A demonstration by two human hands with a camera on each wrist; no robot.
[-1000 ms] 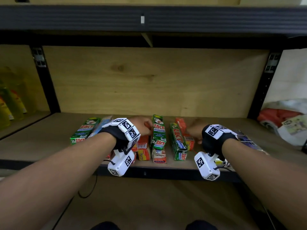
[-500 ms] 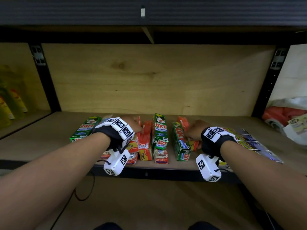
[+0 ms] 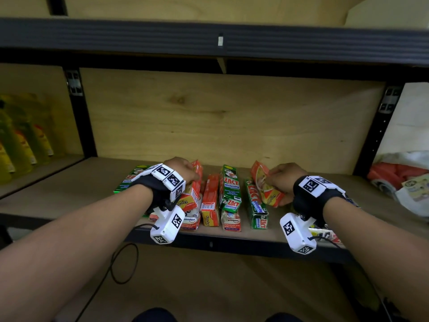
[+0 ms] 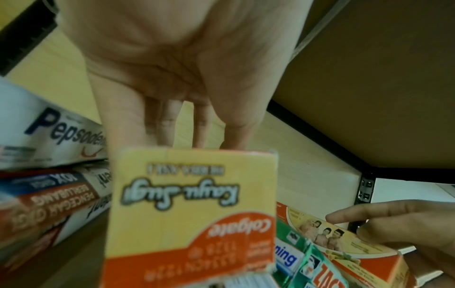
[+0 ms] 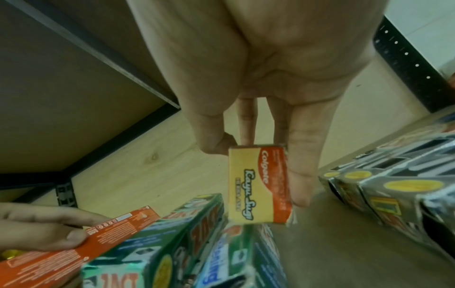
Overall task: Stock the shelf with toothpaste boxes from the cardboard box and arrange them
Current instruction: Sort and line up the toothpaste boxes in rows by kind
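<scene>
Toothpaste boxes lie in a row on the wooden shelf (image 3: 69,184): green Zact boxes (image 3: 230,189), an orange Colgate box (image 3: 210,201) and Pepsodent boxes (image 3: 189,220). My left hand (image 3: 193,175) grips an orange Colgate box (image 3: 191,196) from above, far end tilted up; its yellow end flap (image 4: 192,210) fills the left wrist view. My right hand (image 3: 270,178) pinches a second orange Colgate box (image 3: 267,189) between thumb and fingers (image 5: 300,175), raised over the row's right end. Its end flap (image 5: 256,187) faces the right wrist camera. No cardboard box is in view.
Silver-and-black boxes (image 5: 393,187) lie on the shelf right of my right hand. Yellow bottles (image 3: 21,145) stand in the left bay, a plastic bag (image 3: 401,180) in the right. A dark upper shelf beam (image 3: 209,43) runs overhead. A cable (image 3: 120,263) hangs below.
Both hands have closed on orange boxes and lifted them off the row. The right box now tilts up and sits further right; the left box rises above the Pepsodent stack.
</scene>
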